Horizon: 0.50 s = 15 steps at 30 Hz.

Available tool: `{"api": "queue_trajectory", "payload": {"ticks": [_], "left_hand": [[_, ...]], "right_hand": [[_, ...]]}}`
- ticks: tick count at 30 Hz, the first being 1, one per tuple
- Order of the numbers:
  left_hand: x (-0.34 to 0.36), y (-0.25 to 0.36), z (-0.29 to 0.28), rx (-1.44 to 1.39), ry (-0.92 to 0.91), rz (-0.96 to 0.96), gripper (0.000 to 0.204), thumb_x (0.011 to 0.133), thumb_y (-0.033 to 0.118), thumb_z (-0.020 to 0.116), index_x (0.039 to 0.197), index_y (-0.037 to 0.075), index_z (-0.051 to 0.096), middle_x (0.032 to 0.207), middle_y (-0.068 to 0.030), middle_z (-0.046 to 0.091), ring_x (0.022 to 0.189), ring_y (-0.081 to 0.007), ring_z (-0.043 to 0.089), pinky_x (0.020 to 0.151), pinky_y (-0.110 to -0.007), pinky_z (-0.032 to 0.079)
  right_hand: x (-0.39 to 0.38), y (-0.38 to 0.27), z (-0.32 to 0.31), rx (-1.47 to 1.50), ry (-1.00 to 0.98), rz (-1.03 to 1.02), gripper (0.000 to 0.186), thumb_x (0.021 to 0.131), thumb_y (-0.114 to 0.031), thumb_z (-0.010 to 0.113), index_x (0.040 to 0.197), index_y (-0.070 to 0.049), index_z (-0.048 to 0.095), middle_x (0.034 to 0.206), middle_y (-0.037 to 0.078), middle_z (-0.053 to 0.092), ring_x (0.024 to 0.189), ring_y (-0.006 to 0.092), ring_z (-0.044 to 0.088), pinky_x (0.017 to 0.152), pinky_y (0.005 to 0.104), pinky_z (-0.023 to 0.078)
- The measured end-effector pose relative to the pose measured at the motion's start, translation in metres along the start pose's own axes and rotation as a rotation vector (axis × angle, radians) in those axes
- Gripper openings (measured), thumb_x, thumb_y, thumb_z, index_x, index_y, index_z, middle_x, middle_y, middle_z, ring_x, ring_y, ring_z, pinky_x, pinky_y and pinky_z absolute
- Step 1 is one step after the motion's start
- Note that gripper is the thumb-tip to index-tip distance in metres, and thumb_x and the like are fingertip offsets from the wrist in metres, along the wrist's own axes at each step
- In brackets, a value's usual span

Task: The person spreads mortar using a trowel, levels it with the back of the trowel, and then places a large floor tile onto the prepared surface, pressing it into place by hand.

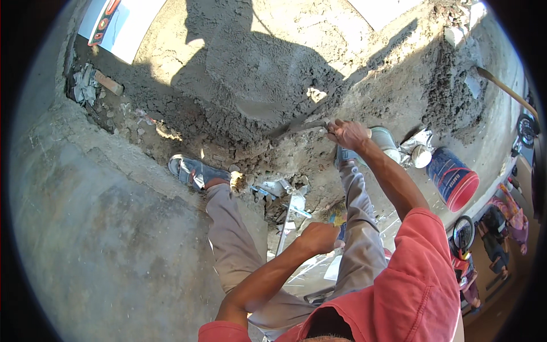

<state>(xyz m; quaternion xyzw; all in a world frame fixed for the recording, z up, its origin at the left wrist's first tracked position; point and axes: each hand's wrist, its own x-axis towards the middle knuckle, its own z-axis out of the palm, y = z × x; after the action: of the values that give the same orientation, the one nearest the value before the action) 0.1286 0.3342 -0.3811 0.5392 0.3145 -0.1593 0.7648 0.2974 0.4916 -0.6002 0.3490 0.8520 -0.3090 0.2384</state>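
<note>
The right hand (347,134) has its grip closed around the trowel (313,123), long axis crosswise, tip pointing left.

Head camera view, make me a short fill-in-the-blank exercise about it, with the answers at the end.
1. The hand gripping the hand tool is the person's ____ one.
2. The person's other hand is curled into a ____.
3. The person's dark ____ falls across the grey mortar.
4. The bucket with the pinkish-red end has ____ sides.

Missing words: right; fist; shadow; blue.
</note>
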Motion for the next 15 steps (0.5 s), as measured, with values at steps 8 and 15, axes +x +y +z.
{"api": "queue_trajectory", "payload": {"ticks": [8,15], "left_hand": [[0.011,-0.006,0.016,-0.011,-0.003,-0.006,0.047,0.087,0.043,0.055,0.102,-0.001,0.06,0.102,-0.0213,0.062,0.095,-0.0377,0.061,0.081,-0.047,0.047],[0.011,-0.003,0.012,-0.008,0.01,0.004,0.046,0.087,0.042,0.055,0.102,0.0,0.06,0.101,-0.0214,0.062,0.096,-0.0372,0.06,0.083,-0.047,0.047]], "right_hand": [[0.011,0.13,-0.104,-0.144,0.063,0.117,0.03,0.092,-0.04,0.049,0.112,-0.018,0.057,0.083,0.014,0.067,0.073,0.0338,0.066,0.06,0.0451,0.052],[-0.084,0.083,-0.066,0.641,0.28,0.401,0.04,0.094,-0.041,0.05,0.101,-0.002,0.054,0.074,0.014,0.061,0.063,0.0287,0.061,0.058,0.0396,0.047]]}}
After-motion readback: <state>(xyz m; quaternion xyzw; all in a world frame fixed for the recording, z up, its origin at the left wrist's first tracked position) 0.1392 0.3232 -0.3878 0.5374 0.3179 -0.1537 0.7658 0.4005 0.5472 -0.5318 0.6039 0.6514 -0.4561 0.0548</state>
